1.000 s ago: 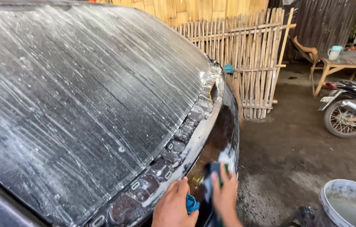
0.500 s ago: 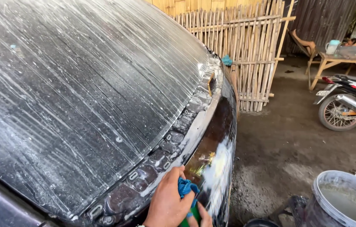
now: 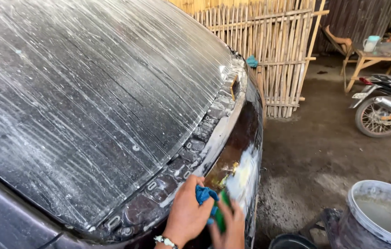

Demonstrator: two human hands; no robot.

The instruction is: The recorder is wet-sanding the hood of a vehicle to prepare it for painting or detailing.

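A dark car hood (image 3: 89, 101) streaked with soapy foam fills the left of the head view. At its front edge, my left hand (image 3: 186, 214) is closed on a blue cloth (image 3: 203, 193) and presses it against the glossy dark front panel (image 3: 239, 143) below the grille. My right hand (image 3: 230, 226) sits just beside it, fingers on a green sponge-like piece (image 3: 223, 212) against the same panel. A bracelet circles my left wrist (image 3: 165, 240). White foam smears the panel right above my hands.
A grey bucket (image 3: 382, 219) of murky water stands on the wet concrete at the lower right, with a dark basin (image 3: 292, 240) beside it. A bamboo fence (image 3: 274, 50) stands past the car's nose. A motorcycle (image 3: 387, 108) and a wooden table (image 3: 380, 53) are at the far right.
The view has shifted slightly. My left hand with the blue cloth has slid along the front panel, and my right hand has come back beside it with the green piece.
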